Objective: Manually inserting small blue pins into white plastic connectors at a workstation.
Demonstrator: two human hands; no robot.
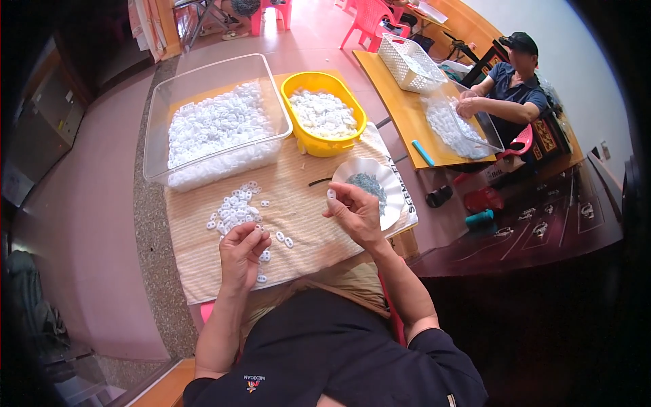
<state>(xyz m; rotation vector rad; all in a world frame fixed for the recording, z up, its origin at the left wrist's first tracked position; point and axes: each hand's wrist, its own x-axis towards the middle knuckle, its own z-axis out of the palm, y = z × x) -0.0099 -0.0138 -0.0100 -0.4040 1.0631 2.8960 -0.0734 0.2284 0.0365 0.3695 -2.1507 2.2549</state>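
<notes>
My right hand [357, 214] is raised beside a white fluted bowl [392, 182], its thumb and fingers pinching a small white oval piece with two holes [331, 194]. In the bowl lie many tiny grey-green parts [371, 184], too small to name. My left hand [241, 254] is closed in a pinch at the near edge of a loose pile of the same white oval pieces [237, 205]; what its fingertips hold is too small to make out. Several single pieces [289, 242] are scattered around it on the striped beige towel [312, 203].
Behind the pile stands a large clear bin [154, 129] full of white pieces. A yellow tub [325, 145] of white pieces stands next to it. At the right, a person [510, 91] handles white pieces at another table [397, 102] with a white basket [407, 64].
</notes>
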